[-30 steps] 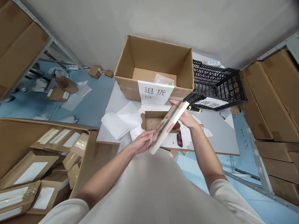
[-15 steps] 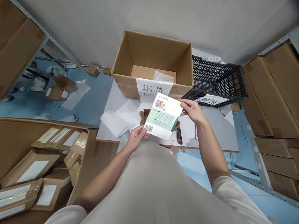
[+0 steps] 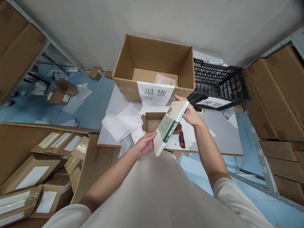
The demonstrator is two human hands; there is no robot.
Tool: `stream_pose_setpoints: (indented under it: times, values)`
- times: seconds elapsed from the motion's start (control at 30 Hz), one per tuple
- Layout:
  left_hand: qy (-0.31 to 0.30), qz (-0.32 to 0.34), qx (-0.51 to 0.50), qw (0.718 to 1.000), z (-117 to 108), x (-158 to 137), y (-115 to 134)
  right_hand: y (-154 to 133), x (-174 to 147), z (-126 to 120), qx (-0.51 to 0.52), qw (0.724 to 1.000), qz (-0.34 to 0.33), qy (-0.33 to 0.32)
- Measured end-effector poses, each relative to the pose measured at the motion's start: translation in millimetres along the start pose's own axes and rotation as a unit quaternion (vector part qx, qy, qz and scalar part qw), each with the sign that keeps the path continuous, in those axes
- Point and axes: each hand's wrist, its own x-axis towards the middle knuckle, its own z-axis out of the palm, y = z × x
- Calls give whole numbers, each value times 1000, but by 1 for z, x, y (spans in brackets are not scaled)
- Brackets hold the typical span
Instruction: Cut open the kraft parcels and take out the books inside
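Book (image 3: 165, 123): held in the air by both hands, in front of the torso and over the front part of the table (image 3: 220, 136)
Long axis: diagonal, from a near end at lower left, close to the shirt, to a far end at upper right, toward the black crate (image 3: 213, 72)
Spine (image 3: 170, 130): turned up and toward the person's right, its length parallel to the long axis, a dark green panel at mid-length
Printed cover: tilted, facing up and to the left of the spine; small drawing near the far end, pale green text block below it
Left hand (image 3: 144, 144): clamped on the book at the left edge of its near end, thumb at the cover side; the other fingers are partly hidden
Right hand (image 3: 190, 114): clamped on the book at its far end, a fingertip showing past the top edge; the thumb position cannot be told
Book relative to grip: spans the gap between the hands, most of its body exposed, with the near spine corner projecting past the left fingers
Small open carton (image 3: 152, 126): on the table, beyond and partly behind the book
Red-and-black cutter (image 3: 181, 139): on the table, to the right of the book, apart from both hands
White sheets (image 3: 122, 122): on the table, left of the small open carton
Large cardboard box (image 3: 156, 52): behind the small open carton, paper sign (image 3: 154, 92) on its front wall
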Motion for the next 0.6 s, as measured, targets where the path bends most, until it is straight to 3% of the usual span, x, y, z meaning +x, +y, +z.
stream_pose_setpoints:
  times: [0.13,0.2,0.37,0.5,0.6]
  values:
    - [-34,-80,16,996,4,6,-3,0,7,11,43,996,49,-63]
    - [-20,-79,28,996,2,5,1,-3,7,10,61,993,77,-64]
    - [36,62,33,997,-12,-5,16,-7,8,3,51,992,119,1]
    - [118,187,173,960,-26,-7,15,1,12,3,54,986,149,57]
    - [123,201,195,952,-28,-6,12,6,15,4,67,981,164,77]
